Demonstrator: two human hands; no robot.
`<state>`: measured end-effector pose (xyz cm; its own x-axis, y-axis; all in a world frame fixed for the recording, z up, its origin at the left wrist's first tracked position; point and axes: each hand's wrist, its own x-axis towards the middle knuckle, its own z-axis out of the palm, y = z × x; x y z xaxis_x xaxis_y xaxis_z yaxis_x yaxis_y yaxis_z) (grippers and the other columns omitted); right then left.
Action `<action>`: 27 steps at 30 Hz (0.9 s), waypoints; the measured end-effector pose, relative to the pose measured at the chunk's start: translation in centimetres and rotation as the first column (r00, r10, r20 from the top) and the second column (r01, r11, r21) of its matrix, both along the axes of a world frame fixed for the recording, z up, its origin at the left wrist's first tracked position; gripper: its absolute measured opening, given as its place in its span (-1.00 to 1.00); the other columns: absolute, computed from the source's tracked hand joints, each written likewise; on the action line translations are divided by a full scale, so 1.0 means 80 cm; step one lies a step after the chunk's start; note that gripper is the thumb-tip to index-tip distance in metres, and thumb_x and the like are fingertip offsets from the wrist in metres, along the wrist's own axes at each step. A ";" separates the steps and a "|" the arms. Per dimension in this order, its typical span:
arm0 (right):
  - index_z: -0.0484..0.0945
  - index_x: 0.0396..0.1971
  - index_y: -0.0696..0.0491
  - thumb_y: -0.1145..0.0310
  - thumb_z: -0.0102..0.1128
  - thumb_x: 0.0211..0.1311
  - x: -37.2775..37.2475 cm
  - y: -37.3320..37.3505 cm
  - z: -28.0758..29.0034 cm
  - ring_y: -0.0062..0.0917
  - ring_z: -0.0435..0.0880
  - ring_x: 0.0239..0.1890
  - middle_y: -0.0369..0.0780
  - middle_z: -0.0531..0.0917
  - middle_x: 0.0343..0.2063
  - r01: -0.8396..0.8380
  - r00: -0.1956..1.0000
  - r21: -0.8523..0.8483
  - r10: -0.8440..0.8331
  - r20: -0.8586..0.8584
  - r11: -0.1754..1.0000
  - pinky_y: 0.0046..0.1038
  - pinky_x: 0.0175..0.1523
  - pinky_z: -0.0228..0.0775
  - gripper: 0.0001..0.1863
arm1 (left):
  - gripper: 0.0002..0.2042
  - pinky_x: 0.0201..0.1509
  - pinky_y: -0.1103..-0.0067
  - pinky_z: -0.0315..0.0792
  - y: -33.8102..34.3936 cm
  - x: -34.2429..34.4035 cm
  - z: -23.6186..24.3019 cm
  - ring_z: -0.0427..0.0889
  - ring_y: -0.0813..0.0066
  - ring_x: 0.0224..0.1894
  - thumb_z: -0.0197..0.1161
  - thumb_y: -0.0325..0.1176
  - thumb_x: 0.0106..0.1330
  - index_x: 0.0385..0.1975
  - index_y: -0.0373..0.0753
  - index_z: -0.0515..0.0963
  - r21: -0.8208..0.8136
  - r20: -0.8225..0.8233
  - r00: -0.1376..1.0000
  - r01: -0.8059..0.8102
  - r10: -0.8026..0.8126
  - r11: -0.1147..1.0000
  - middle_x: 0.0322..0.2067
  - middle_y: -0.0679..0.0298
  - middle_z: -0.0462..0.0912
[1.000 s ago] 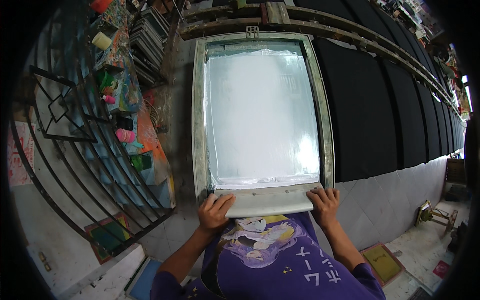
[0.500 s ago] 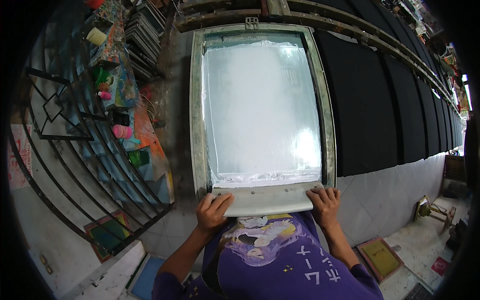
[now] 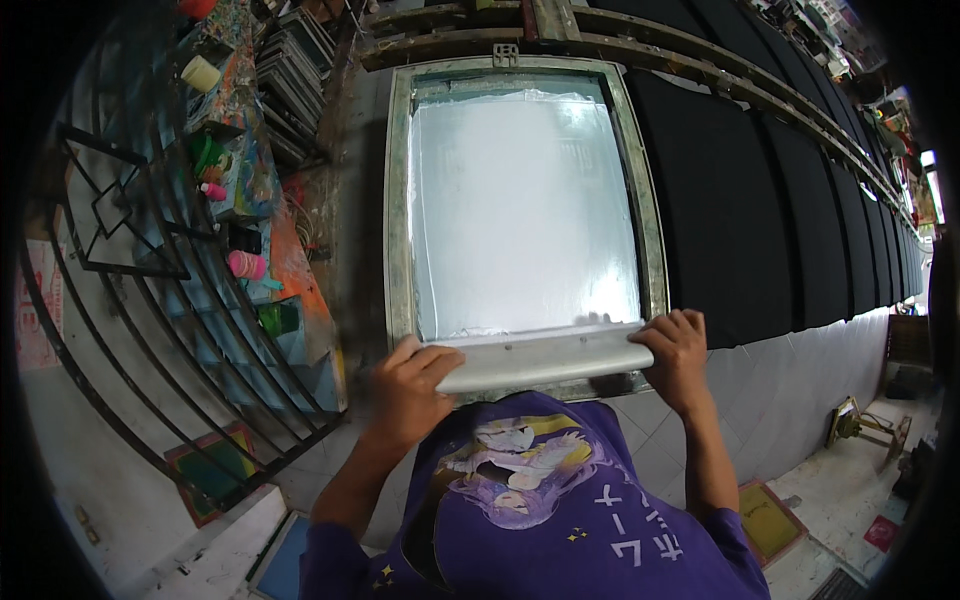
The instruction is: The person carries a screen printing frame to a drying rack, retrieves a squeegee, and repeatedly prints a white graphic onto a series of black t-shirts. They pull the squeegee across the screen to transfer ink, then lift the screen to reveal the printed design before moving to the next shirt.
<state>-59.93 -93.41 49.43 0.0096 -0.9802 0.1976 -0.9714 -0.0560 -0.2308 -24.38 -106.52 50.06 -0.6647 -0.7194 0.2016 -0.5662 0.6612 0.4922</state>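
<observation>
A wide silver squeegee (image 3: 540, 362) lies across the lower part of a framed printing screen (image 3: 397, 180), with my left hand (image 3: 410, 390) gripping its left end and my right hand (image 3: 676, 355) gripping its right end. White ink (image 3: 520, 210) covers much of the pale mesh above the blade. The blade's edge against the mesh is partly hidden by the handle.
Black fabric panels (image 3: 720, 210) line the right, beside wooden rails (image 3: 450, 50). Left are a curved black metal rack (image 3: 110, 370), a paint-stained bench (image 3: 295, 290) with pink containers (image 3: 246, 263), and stacked frames (image 3: 290, 70). Small screens (image 3: 210, 460) stand low.
Both my hands have moved the squeegee up and away from me from the screen's near edge, with the hands spreading slightly outward and the near frame edge now showing beneath it.
</observation>
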 end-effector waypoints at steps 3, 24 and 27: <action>0.68 -0.40 -0.07 0.49 0.44 -0.17 -0.007 -0.036 0.022 -0.37 0.59 -0.15 -0.34 0.63 -0.32 -0.057 0.993 -0.118 0.043 -0.113 0.991 -0.21 0.14 0.33 -0.76 | -0.59 -0.22 0.43 0.59 -0.005 0.004 0.007 0.63 0.28 -0.31 0.52 -0.56 -0.25 -0.26 -0.13 0.76 -0.027 -0.061 0.996 -0.070 0.068 0.997 -0.24 0.35 0.80; 0.03 0.45 0.30 -0.01 0.69 -0.03 0.190 -0.128 0.043 -0.13 0.64 -0.10 0.09 0.36 0.04 0.198 0.695 -0.098 -0.069 0.715 0.975 -0.24 -0.14 0.59 0.25 | -0.58 0.12 0.16 0.42 0.049 -0.107 -0.100 0.62 -0.11 0.00 0.34 -0.34 0.27 0.12 -0.34 0.57 0.277 -0.556 0.720 -0.311 0.416 0.909 -0.02 -0.04 0.68; 0.18 0.36 0.26 0.34 0.60 0.00 0.188 -0.133 0.047 -0.06 0.61 -0.09 0.09 0.38 0.04 0.279 0.718 -0.239 -0.037 0.695 0.930 -0.22 -0.06 0.56 -0.03 | -0.41 0.23 0.10 0.33 0.053 -0.119 -0.107 0.48 -0.17 0.13 0.31 -0.30 0.29 0.30 -0.40 0.40 0.070 -0.532 0.818 -0.215 0.219 0.974 0.12 -0.13 0.52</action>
